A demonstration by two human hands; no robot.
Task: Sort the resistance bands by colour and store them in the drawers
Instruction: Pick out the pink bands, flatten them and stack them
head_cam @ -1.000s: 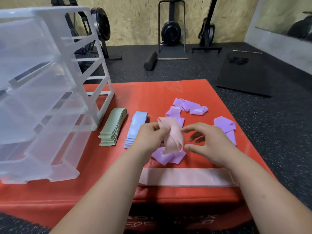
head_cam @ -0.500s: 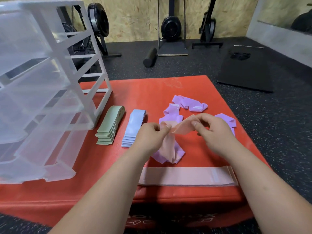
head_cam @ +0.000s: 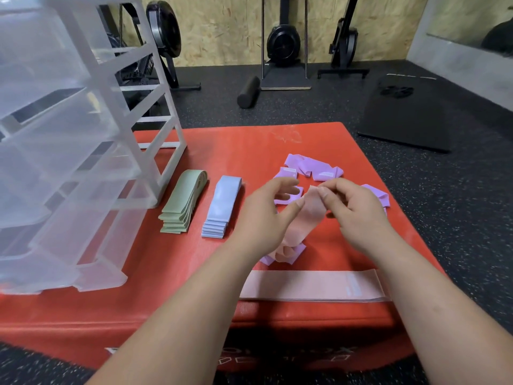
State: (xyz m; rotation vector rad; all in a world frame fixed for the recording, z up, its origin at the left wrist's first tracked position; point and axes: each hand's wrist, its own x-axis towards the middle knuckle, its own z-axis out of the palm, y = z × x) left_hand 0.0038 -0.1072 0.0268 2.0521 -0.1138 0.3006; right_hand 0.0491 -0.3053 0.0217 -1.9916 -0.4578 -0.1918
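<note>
Over the middle of the red mat (head_cam: 222, 151), the twisted pink band (head_cam: 308, 218) now hangs from the right hand (head_cam: 358, 215), which pinches its top end. Its lower end rests on a purple band (head_cam: 299, 250). Half a second ago the left hand (head_cam: 263, 220) also held it; now its fingers are spread and only the thumb touches. I judge the band is being straightened to join the flat pink band (head_cam: 313, 286) at the near edge.

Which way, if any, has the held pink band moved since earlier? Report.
Yes. The held pink band unfurled, its top rising away from the flat pink band.

Left hand (head_cam: 263, 218) has opened; pink band (head_cam: 309, 218) hangs unfurled
</note>
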